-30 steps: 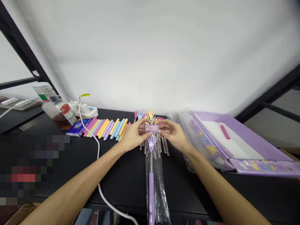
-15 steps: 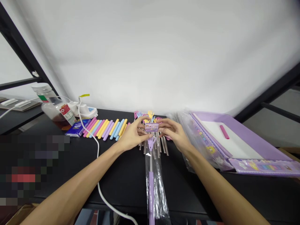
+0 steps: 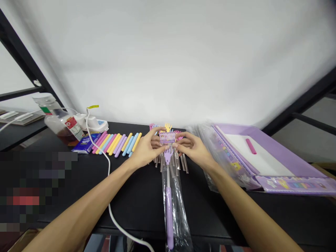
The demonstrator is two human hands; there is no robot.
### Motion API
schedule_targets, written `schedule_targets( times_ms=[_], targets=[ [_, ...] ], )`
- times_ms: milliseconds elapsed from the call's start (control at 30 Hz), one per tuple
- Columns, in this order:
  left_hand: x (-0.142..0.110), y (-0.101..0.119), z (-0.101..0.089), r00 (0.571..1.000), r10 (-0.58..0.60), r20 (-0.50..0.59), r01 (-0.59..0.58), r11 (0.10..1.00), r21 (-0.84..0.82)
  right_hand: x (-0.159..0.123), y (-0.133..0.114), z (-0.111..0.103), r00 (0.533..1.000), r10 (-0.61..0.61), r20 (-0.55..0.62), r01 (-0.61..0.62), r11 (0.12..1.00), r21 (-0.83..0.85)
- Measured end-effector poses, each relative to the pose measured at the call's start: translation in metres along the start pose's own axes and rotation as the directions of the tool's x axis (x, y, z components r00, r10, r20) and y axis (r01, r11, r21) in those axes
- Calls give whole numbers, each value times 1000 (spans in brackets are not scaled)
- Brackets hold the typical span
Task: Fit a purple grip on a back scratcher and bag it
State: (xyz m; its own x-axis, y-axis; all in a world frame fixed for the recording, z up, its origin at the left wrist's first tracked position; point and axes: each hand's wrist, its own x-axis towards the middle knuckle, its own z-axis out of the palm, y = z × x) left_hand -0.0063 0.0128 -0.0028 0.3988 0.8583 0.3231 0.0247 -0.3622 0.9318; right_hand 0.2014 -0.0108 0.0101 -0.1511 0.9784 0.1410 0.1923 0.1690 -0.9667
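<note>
My left hand and my right hand face each other, thumbs and fingers pinching the top of a clear plastic bag from both sides. Between my fingertips stands its printed purple header card. A purple back scratcher with a hand-shaped head and metal rod lies lengthwise along the bag, its handle toward me. I cannot tell whether it is fully inside. Behind my fingers is a pile of back scratcher rods with pink, blue and yellow hand-shaped heads, partly hidden.
Coloured handles lie in a row at left, by a blue packet, a jar and a power strip. A white cable crosses the black table. At right are plastic bags and a purple display box with a pink tube.
The header card has tilted to show more of its face and shifted slightly left. The purple back scratcher's lower end has come into view. Both hands keep their pinch.
</note>
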Motion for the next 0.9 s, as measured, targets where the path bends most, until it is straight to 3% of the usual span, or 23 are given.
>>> schedule_targets(
  times_ms=[267,400,500,700,900],
  targets=[
    [1,1,0,993,64,-98,-63,998,20,-7,-8,5,960,194,202,-167,976,-142],
    [3,1,-1,963,105,-249,-88,993,77,-11,-10,9,918,228,325,-184,970,-161],
    [4,-1,-2,943,106,-317,-81,993,91,-12,-13,11,915,229,333,-198,972,-123],
    [6,-3,1,940,87,-330,-62,994,86,-11,-14,13,914,275,297,-257,961,-98],
    [18,5,6,941,97,-324,-47,986,158,-7,-12,10,933,221,283,-240,970,34]
  ],
)
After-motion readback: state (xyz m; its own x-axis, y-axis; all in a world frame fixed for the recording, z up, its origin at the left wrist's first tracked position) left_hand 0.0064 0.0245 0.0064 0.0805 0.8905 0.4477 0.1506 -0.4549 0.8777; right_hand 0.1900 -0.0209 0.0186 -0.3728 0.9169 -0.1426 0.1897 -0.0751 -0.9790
